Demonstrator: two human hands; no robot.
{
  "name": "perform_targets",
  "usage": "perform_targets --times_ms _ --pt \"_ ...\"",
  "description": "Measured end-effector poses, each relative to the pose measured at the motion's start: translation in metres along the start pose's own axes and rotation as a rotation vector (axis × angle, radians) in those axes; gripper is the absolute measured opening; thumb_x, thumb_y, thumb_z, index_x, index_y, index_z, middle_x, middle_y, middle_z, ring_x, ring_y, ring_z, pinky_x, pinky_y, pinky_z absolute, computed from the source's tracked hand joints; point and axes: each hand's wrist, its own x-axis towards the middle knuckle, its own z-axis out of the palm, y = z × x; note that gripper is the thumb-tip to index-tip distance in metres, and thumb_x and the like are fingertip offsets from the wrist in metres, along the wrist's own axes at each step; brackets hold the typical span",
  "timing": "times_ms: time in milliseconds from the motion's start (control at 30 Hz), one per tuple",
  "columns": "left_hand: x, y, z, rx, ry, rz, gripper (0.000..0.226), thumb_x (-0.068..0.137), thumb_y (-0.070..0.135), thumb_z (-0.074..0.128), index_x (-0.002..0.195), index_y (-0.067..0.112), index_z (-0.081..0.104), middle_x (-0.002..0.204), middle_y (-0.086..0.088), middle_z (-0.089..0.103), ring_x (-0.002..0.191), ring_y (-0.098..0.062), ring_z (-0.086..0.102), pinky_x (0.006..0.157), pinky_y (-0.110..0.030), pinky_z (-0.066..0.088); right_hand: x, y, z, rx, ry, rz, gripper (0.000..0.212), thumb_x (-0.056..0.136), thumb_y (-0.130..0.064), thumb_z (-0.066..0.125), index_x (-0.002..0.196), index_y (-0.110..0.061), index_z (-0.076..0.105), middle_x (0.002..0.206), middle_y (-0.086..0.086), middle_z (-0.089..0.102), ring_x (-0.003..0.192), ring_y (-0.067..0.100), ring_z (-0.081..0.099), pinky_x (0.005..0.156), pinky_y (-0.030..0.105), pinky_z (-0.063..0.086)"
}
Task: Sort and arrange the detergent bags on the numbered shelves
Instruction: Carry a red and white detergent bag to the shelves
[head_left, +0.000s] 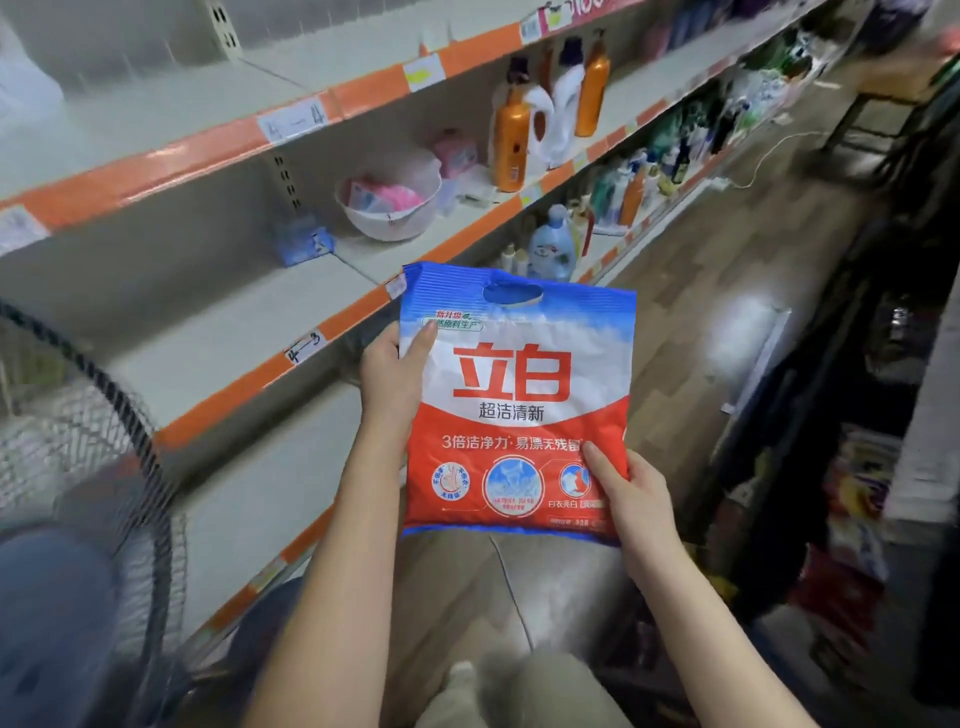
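Orange-edged store shelving (223, 395) ran along my left, its bare white tiers tagged with handwritten number labels (305, 347). Largest thing in my grasp was the red, white and blue detergent bag (514, 410), held upright in the aisle just off the shelf edge, touching no shelf. My left hand (387, 382) pinched its upper left side, thumb on the front; my right hand (631, 499) gripped the lower right corner. I judged this the carrying step: next I needed to match a number and set the bag down flat.
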Motion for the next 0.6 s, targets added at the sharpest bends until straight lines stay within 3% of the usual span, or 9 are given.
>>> perform_targets --times_ms 333,500,600 --pt "0.171 0.006 0.119 -0.008 -0.185 0.012 0.007 0.094 0.027 0.058 0.097 0.024 0.064 0.095 -0.001 0.073 0.082 -0.018 0.072 0.072 -0.039 0.058 0.161 -0.053 0.002 0.065 0.169 -0.009 0.012 0.088 -0.028 0.062 0.091 -0.017 0.063 0.084 -0.001 0.073 0.066 0.011 0.071 0.053 0.016 0.053" --pt "0.252 0.023 0.2 0.01 -0.246 0.06 0.02 0.094 0.025 0.057 0.11 0.014 0.063 0.101 -0.003 0.072 0.089 -0.019 0.07 0.074 -0.034 0.058 0.252 -0.096 -0.017 0.077 0.229 -0.025 0.011 0.088 -0.03 0.061 0.09 -0.019 0.06 0.082 -0.005 0.071 0.065 0.01 0.07 0.051 0.014 0.051" --pt "0.292 0.036 0.247 -0.008 -0.285 0.066 0.017 0.095 0.024 0.057 0.107 0.016 0.064 0.1 -0.002 0.072 0.088 -0.018 0.071 0.074 -0.034 0.058 0.298 -0.121 -0.03 0.072 0.265 -0.031 0.01 0.088 -0.032 0.06 0.089 -0.021 0.059 0.085 -0.004 0.071 0.07 0.012 0.07 0.053 0.016 0.052"
